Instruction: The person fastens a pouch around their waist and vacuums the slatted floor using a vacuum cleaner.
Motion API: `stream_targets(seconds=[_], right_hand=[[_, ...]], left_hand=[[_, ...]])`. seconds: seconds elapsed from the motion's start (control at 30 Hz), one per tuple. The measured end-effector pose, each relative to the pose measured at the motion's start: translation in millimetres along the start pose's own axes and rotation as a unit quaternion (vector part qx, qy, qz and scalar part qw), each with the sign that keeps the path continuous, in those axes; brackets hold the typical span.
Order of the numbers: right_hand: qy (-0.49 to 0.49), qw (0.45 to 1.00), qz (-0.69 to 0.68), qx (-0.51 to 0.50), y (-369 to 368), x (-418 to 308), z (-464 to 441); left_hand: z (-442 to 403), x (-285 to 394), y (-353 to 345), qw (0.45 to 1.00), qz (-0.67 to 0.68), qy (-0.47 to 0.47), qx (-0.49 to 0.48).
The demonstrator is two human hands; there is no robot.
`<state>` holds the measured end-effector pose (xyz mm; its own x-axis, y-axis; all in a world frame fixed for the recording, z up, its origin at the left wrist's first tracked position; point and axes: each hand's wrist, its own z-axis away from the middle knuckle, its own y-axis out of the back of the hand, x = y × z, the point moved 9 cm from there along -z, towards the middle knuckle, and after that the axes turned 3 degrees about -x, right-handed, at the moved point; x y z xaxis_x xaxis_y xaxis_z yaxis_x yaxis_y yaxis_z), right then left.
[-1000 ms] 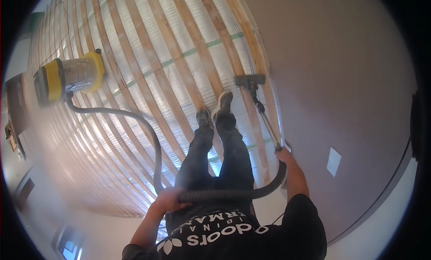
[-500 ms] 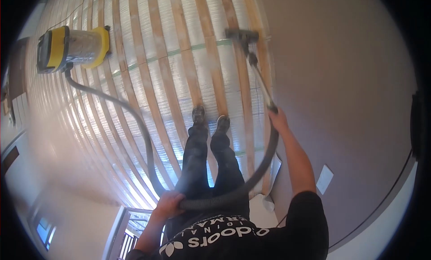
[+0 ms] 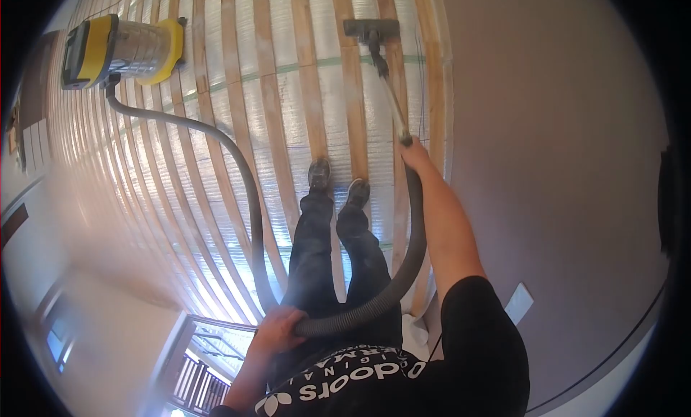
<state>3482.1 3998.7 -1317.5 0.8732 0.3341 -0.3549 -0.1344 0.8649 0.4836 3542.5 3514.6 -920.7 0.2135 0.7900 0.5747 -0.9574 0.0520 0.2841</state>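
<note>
My right hand point(image 3: 414, 155) is wrapped round the upper end of a metal vacuum wand point(image 3: 393, 104), where the hose joins it. At the wand's far end a wide dark floor nozzle point(image 3: 371, 29) rests on the floor, across a wooden batten. The grey ribbed hose point(image 3: 367, 310) loops down past my legs, and my left hand point(image 3: 279, 329) grips it near my waist. From there it runs up to the yellow and black vacuum cleaner point(image 3: 129, 51) at the upper left, which has a shiny tank.
Wooden battens point(image 3: 308, 93) run in rows over silvery foil sheeting point(image 3: 288, 107). A plain wall point(image 3: 547, 143) rises on the right, with a white plate point(image 3: 520, 303) on it. My shoes point(image 3: 319, 173) stand amid the battens. A dark railing point(image 3: 200, 388) shows at lower left.
My right hand has pushed forward and left with the wand. The nozzle has moved away from the wall side, farther ahead. My left hand keeps its hold on the hose.
</note>
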Motion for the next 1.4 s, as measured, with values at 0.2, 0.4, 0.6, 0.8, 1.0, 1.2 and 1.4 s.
stream_targets(seconds=[0.2, 0.4, 0.6, 0.8, 1.0, 1.2, 1.4], right_hand=[[-0.065, 0.996, 0.002, -0.066, -36.3, 82.6, 108.1], [-0.104, 0.987, 0.033, -0.118, -85.4, 202.9, 212.0], [-0.149, 0.977, 0.036, -0.151, -100.0, 280.8, 296.2], [-0.18, 0.967, 0.048, -0.172, -119.1, 325.3, 353.6], [-0.244, 0.938, -0.051, -0.241, -100.0, 274.8, 384.0], [-0.21, 0.968, -0.05, -0.128, -64.7, 224.9, 421.4], [-0.132, 0.99, -0.015, -0.04, -17.8, 86.0, 358.6]], left_hand=[[4.4, -3.6, -19.2, 0.997, -0.033, 0.0, -0.07], [8.1, -3.3, -29.2, 0.99, -0.073, -0.004, -0.117], [0.7, 0.7, -18.6, 0.986, -0.099, -0.02, -0.132], [0.4, 13.9, 5.0, 0.987, -0.084, -0.005, -0.136], [17.3, 3.8, 39.1, 0.994, -0.054, 0.007, -0.096], [10.5, -63.5, 66.7, 0.997, -0.002, -0.002, -0.081], [-9.5, -100.1, 143.4, 0.996, 0.028, -0.031, -0.078]])
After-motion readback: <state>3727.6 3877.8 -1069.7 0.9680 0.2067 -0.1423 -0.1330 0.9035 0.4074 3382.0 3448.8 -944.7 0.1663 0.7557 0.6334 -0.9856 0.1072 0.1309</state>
